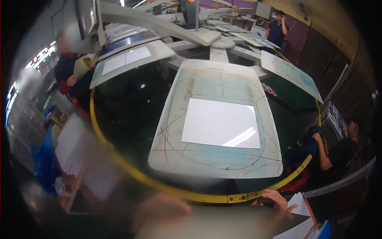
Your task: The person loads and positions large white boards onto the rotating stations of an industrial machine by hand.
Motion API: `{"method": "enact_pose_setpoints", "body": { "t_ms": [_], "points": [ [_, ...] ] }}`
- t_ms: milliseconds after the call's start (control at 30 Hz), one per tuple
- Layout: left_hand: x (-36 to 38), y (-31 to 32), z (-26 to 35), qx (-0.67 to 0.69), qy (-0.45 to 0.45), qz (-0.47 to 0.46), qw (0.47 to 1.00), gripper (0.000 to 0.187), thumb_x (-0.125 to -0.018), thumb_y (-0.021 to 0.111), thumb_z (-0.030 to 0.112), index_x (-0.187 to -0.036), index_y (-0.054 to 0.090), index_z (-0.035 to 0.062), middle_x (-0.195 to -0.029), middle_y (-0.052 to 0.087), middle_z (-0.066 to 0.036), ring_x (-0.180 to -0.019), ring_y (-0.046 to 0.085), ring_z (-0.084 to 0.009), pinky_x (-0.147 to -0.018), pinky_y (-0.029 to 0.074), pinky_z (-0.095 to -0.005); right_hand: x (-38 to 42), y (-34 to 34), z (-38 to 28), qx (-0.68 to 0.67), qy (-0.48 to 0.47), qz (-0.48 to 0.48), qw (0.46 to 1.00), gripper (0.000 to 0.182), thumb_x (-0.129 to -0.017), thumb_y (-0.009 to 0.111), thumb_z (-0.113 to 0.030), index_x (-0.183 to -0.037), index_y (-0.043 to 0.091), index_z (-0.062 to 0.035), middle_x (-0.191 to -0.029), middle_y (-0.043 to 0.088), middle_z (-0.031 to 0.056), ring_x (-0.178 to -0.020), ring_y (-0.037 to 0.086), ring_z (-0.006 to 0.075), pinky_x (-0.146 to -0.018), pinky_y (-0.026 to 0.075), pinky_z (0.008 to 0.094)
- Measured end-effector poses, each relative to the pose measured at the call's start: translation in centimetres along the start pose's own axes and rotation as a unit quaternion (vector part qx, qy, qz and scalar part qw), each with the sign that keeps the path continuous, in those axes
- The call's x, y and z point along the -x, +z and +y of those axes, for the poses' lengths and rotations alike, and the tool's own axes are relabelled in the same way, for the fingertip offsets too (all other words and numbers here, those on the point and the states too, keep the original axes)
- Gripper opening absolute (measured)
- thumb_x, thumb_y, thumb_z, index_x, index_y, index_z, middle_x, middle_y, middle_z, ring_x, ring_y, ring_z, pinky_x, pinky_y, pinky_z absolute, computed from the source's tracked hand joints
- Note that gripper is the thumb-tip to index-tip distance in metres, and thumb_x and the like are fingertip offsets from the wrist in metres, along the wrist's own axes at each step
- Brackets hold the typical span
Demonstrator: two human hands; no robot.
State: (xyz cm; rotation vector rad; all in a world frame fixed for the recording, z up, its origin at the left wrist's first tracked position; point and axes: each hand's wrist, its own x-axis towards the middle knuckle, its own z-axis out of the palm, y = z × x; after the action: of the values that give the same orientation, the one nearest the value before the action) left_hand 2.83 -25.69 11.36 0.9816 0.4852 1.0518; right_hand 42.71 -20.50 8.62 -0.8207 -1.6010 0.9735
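A pale grey sheet point(223, 221) spans the bottom of the view, its left part blurred. My left hand point(161, 211) is at the sheet's left end, closed around its edge; its fingers are smeared. At the far right edge of the same sheet, my right hand point(279, 200) grips with bent fingers, its thumb apart. White sheets with an orange edge point(301, 205) stand just beside that hand. Beyond my hands, a glossy white rectangular sheet point(221, 124) lies flat on a worn, pale platen point(223, 81) with drawn lines.
A yellow curved rail point(207, 198) runs between me and the platen. Another platen point(159, 51) at left carries white sheets. One person point(69, 67) holds a board at left; another point(338, 153) crouches at right; a third point(277, 30) stands at the back. Blue plastic point(44, 163) hangs at left.
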Motion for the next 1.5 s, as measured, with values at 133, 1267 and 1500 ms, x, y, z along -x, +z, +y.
{"method": "enact_pose_setpoints", "body": {
  "t_ms": [133, 1267, 1500],
  "points": [
    [0.0, -1.1, 0.1, -0.106, -0.072, 0.001, 0.992, 0.064, -0.075, 0.039, 0.043, -0.097, 0.060, -0.0133, -0.097, 0.062, -0.024, -0.087, 0.061, -0.0288, -0.079, 0.047, -0.0336, -1.0, 1.6, 0.5, -0.134, -0.026, -0.073, 0.988, 0.101, -0.082, -0.010, -0.066, -0.111, 0.060, 0.0017, -0.120, 0.050, 0.0266, -0.125, 0.034, 0.0374, -0.107, 0.013, 0.0480],
    [-2.9, 0.2, -1.3, -0.298, 0.077, 0.156, 0.939, 0.088, -0.083, 0.023, 0.067, -0.096, 0.060, -0.0113, -0.099, 0.062, -0.022, -0.093, 0.060, -0.0320, -0.088, 0.042, -0.0423, 4.7, 1.4, 3.9, -0.205, -0.013, 0.236, 0.950, 0.060, -0.093, 0.027, -0.049, -0.117, 0.048, 0.0028, -0.113, 0.053, 0.0201, -0.101, 0.054, 0.0336, -0.087, 0.044, 0.0474],
    [-2.6, -0.7, -1.1, -0.287, 0.075, 0.111, 0.949, 0.090, -0.084, 0.017, 0.066, -0.096, 0.061, -0.0112, -0.099, 0.062, -0.024, -0.094, 0.060, -0.0339, -0.090, 0.040, -0.0456, 1.9, 2.2, 0.5, -0.251, -0.003, 0.035, 0.967, 0.071, -0.090, 0.023, -0.055, -0.099, 0.060, 0.0046, -0.090, 0.061, 0.0209, -0.084, 0.059, 0.0349, -0.080, 0.043, 0.0483]
  ]
}}
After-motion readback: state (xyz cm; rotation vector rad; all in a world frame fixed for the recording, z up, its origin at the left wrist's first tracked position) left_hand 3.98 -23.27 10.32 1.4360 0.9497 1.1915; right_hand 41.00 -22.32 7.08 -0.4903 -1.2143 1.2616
